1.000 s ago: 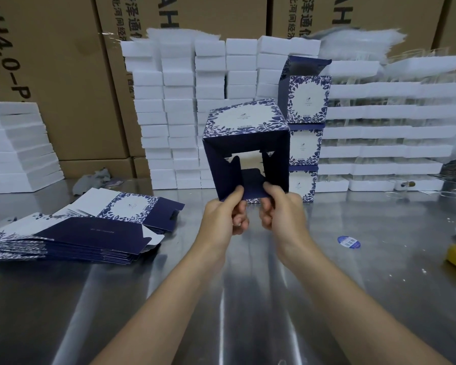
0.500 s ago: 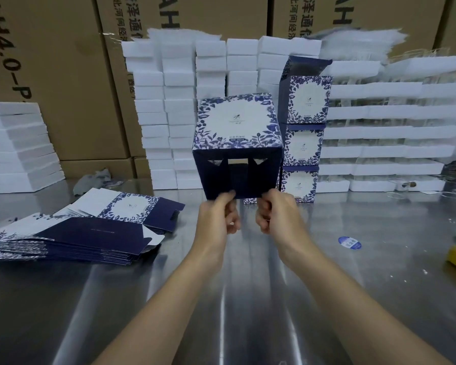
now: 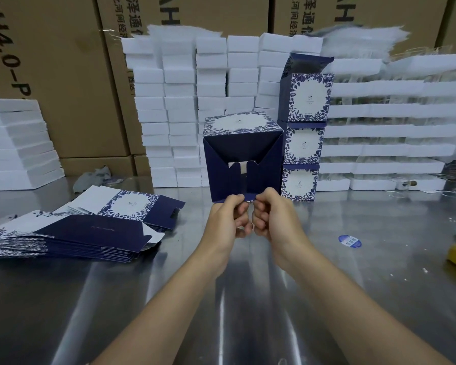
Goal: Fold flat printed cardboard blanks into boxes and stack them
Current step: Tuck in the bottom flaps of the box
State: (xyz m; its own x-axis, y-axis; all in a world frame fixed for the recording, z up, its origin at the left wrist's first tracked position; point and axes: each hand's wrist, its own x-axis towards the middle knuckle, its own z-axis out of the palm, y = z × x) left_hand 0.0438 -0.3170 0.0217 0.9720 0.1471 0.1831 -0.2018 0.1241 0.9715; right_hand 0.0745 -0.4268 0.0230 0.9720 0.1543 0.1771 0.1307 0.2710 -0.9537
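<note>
Head view: half-folded box (image 3: 242, 154) held up off steel table (image 3: 353, 285), just left of and in front of finished stack (image 3: 304, 143), three boxes high. Left hand (image 3: 227, 219) and right hand (image 3: 271, 219) both curled, thumbs and fingers pinching near edge of lower flap (image 3: 249, 197). Side flaps stand apart, gap between them, end not locked. Likely risks: uneven pull skews flap, tab misses slot, card creases or tears; narrow pinch slips; swing toward finished stack topples it. Flat blanks (image 3: 71, 233) lie well left of finished stack.

A reflective steel table (image 3: 379, 272) — big brown cartons (image 3: 63, 75) walling it behind.
</note>
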